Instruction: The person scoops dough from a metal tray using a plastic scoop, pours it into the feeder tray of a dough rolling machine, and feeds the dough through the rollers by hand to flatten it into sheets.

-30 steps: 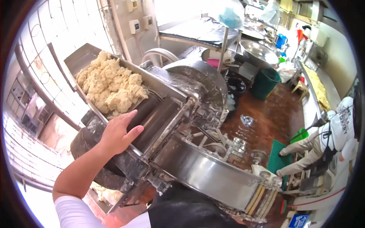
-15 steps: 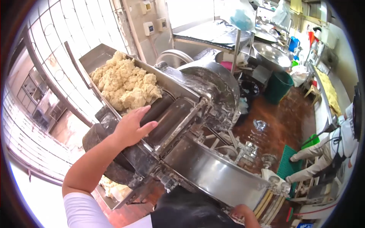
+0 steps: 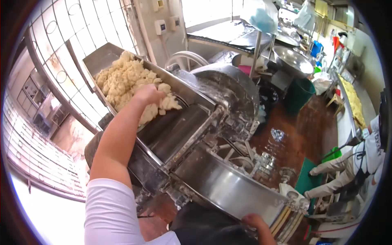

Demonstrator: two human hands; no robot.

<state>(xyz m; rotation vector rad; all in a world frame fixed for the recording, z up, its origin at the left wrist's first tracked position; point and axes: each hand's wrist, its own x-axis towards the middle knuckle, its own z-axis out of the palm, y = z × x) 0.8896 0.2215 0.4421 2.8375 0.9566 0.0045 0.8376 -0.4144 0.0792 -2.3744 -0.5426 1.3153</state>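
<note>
Crumbly pale dough (image 3: pixel 122 77) is heaped in the metal hopper (image 3: pixel 102 55) of a dough roller machine. My left hand (image 3: pixel 150 94) is in the near side of the heap, its fingers curled into a clump and partly hidden by it. Just below the heap lie the dark rollers (image 3: pixel 175 128), with loose dough bits at their upper edge. At the near edge of the curved steel chute (image 3: pixel 228 179), my right hand (image 3: pixel 254 221) is closed; what its fingers hold, if anything, is hidden.
Pale rollers or belts (image 3: pixel 288 222) lie at the chute's lower end. A co-worker's sleeved arms (image 3: pixel 330 179) reach toward a green crate (image 3: pixel 307 179) at the right. A dark green bin (image 3: pixel 300 94) stands on the brown floor (image 3: pixel 294 130). A barred window (image 3: pixel 87 24) borders the left.
My left hand has moved up from beside the rollers into the dough, and its spread fingers have closed. Some dough has shifted toward the rollers. My right hand has moved slightly left and up.
</note>
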